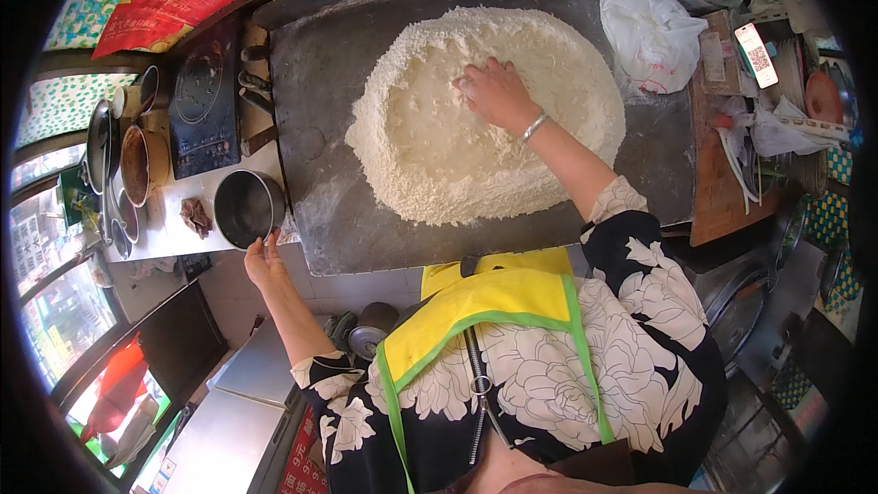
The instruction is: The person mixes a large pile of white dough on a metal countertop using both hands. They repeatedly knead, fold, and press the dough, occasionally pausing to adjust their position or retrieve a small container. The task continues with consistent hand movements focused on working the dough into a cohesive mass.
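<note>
A wide mound of flour (439,199) lies on the dark metal work board (322,103), its raised rim ringing a wet, pale hollow. Inside that hollow my right hand (495,92) touches the wet flour mixture (439,116), fingers spread and a little curled, some mixture stuck to them. A bracelet circles the right wrist. Off to the left, my left hand (266,259) grips the near edge of a dark round pot (248,209). The pot stands at the edge of a white counter (206,182), and nothing shows inside it.
An induction cooker (202,103), a brown cloth (196,217) and several pots and bowls (145,163) occupy the left counter. A white plastic bag (648,38) sits at the board's far right corner. Beyond it are a phone (756,55) and a wooden board (734,171).
</note>
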Motion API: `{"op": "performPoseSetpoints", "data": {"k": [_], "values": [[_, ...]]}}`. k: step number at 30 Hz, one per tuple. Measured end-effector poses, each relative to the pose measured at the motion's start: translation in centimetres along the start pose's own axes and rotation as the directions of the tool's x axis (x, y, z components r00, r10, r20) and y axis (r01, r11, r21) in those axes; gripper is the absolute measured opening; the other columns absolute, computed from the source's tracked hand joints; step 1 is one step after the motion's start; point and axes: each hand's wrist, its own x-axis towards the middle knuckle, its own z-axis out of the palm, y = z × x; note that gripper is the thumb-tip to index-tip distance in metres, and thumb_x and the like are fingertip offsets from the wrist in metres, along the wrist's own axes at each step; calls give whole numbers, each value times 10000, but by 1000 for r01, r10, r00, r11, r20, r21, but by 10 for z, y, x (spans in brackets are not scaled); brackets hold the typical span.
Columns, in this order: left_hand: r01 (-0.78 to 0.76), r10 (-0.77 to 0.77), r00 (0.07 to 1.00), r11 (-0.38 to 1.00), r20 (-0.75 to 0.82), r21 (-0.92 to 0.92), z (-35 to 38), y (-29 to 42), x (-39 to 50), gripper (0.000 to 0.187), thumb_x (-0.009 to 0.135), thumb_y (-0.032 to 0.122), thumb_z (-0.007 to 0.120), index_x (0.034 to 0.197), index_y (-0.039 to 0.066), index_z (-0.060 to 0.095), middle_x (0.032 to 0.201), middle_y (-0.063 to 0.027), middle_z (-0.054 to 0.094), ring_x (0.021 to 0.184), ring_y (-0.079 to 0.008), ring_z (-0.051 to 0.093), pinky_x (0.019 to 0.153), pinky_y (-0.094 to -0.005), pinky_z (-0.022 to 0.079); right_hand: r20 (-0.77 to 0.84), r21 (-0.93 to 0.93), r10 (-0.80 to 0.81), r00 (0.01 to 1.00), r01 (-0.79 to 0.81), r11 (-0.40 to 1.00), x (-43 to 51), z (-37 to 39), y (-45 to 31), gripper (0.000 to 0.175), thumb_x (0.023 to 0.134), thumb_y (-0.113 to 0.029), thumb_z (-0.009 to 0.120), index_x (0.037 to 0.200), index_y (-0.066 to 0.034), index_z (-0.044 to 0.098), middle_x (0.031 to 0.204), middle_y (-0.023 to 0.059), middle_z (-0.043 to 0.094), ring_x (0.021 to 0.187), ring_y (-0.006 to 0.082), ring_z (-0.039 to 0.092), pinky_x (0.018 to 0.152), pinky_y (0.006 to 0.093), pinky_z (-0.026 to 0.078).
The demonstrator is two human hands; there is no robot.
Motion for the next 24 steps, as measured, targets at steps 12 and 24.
{"op": "performPoseSetpoints", "data": {"k": [12,24], "values": [[-28,27,1000,996,-6,-89,-2,-12,45,286,877,-55,508,1120,-207,497,1084,-263,598,1032,-524,626,762,-349,662,-154,-40,-54,987,48,998,-5,-29,-16,337,844,-229,694,1180,-208,716,1366,62,508,1116,356,549,906,516,483],[59,-44,997,964,63,-259,-4,-12,45,439,967,38,577,1288,-195,387,1246,-267,482,1118,-543,577,832,-349,655,8,-1,72,997,-72,997,50,1,18,373,902,-300,629,1271,-256,659,1321,33,538,1175,380,526,891,537,514]]}}
